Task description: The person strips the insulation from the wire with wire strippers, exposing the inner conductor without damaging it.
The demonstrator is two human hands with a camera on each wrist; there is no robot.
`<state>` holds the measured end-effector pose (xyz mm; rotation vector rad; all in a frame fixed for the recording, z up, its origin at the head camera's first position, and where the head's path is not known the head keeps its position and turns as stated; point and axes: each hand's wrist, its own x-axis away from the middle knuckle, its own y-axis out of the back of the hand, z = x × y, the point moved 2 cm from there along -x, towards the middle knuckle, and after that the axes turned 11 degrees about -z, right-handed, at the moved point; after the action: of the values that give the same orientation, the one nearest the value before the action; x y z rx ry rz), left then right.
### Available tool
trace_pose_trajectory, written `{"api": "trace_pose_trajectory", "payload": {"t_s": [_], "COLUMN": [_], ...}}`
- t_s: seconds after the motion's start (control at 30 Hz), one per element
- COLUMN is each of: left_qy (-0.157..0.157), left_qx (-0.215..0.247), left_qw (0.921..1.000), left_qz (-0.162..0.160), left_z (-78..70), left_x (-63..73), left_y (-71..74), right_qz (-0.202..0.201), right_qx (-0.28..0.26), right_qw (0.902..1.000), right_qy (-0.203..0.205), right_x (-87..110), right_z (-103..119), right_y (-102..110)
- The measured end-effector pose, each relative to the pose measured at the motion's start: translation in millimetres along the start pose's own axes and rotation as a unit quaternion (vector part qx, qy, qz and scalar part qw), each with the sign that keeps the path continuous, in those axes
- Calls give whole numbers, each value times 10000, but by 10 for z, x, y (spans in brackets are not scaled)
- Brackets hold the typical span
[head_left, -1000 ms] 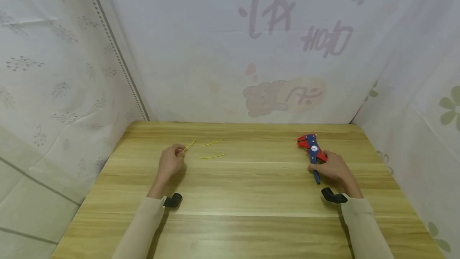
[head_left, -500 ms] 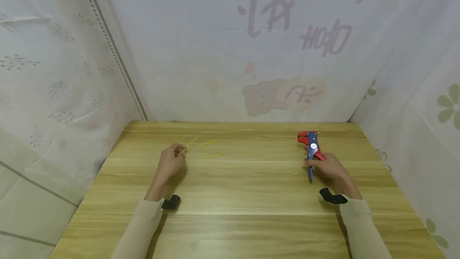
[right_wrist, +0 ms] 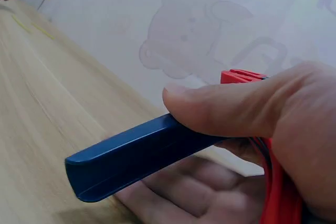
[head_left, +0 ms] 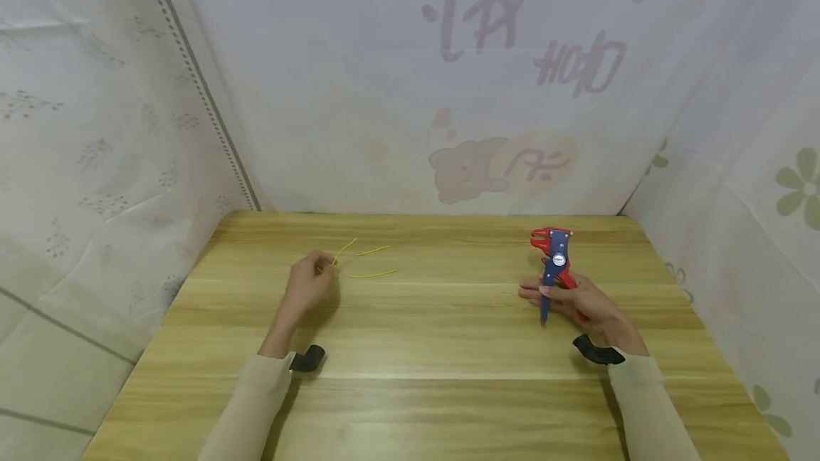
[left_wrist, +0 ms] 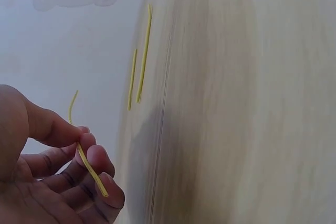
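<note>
My left hand (head_left: 309, 283) pinches a short yellow wire (left_wrist: 92, 171) between thumb and fingertips, above the left part of the table. One end of the wire sticks up past the thumb; the other lies across the fingers. On the right, my right hand (head_left: 592, 304) holds a red and blue wire stripper (head_left: 557, 247), its red jaws upward and to the left. The thumb presses on the blue handle (right_wrist: 136, 150), while the other fingers stretch out behind it. Part of the red handle (right_wrist: 281, 187) is hidden by the hand.
Two more yellow wires, a farther one (head_left: 374, 251) and a nearer one (head_left: 374, 274), lie apart on the wooden table (head_left: 435, 340), right of my left hand. A printed cloth (head_left: 359, 91) hangs behind the table's back edge, with more cloth at both sides.
The wire stripper has turned more upright, its lower handle swinging left, and my right fingers have stretched out behind it. My left hand keeps the wire and has shifted only slightly.
</note>
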<state>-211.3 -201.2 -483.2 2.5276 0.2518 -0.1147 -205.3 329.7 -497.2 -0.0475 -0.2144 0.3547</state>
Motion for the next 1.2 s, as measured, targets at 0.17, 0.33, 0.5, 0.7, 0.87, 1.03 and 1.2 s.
{"api": "trace_pose_trajectory", "payload": {"t_s": [0.17,0.33,0.5,0.7,0.87,1.03,1.2], "left_qy": [77,-31,-79,-167,-309,-347,-276], "left_qx": [-40,-1,-63,46,68,147,257], "left_qw": [10000,10000,9999,9998,9994,9991,9989], "left_qz": [-11,73,22,106,130,191,274], "left_z": [-38,-63,-70,-98,-157,-224,-303], "left_x": [15,42,54,64,80,78,83], "left_y": [-51,-83,-95,-140,-175,-223,-271], "right_qz": [125,777,1536,1839,1574,1346,1221], "right_qx": [-875,-2042,-2834,-3075,-2761,-2452,-2217], "right_qw": [9958,9758,9464,9322,9463,9568,9625], "right_qy": [-224,-102,228,519,597,790,972], "right_x": [17,11,-61,-119,-151,-168,-183], "right_z": [-51,-84,-95,-108,-132,-160,-155], "right_y": [-38,-85,-144,-197,-260,-324,-374]}}
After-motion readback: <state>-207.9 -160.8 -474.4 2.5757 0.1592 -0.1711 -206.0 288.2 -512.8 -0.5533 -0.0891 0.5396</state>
